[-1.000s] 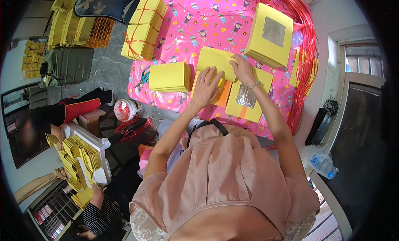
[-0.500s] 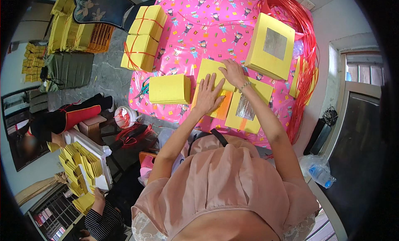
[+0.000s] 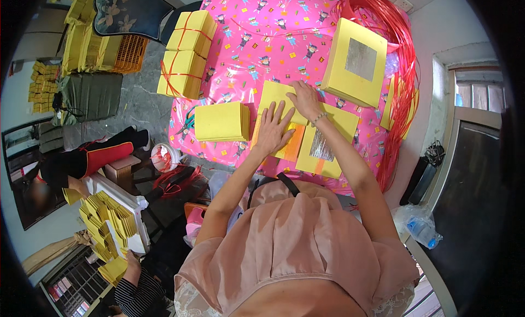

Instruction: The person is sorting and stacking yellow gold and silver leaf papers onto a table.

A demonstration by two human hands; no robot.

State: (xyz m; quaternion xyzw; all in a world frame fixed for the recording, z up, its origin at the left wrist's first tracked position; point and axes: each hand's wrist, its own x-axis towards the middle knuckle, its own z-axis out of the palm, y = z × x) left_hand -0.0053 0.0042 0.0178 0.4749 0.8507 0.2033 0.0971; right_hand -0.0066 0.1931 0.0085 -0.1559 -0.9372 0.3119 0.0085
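A yellow paper sheet (image 3: 275,91) with an orange band across its lower part lies in front of me on the pink patterned tablecloth (image 3: 232,49). Flat on it rests my left hand (image 3: 271,132), open with fingers spread. My right hand (image 3: 306,102) lies over the sheet's upper right edge, its fingers stretched to the left; what is beneath the palm is hidden. Under my right forearm is a second yellow sheet (image 3: 342,120), with a silver foil patch and an orange band. Left of my left hand sits a small stack of folded yellow paper (image 3: 219,121).
Tied yellow bundles (image 3: 183,73) stand at the far left, near teal-handled scissors (image 3: 189,120). A taller foil-patched stack (image 3: 334,60) and red plastic strands (image 3: 402,60) occupy the right side. At lower left, co-workers sit by a white table (image 3: 141,221) with yellow papers.
Both hands stay on the sheet in nearly the same places. The whole view has shifted very slightly, and the co-worker's striped sleeve at lower left has moved a little.
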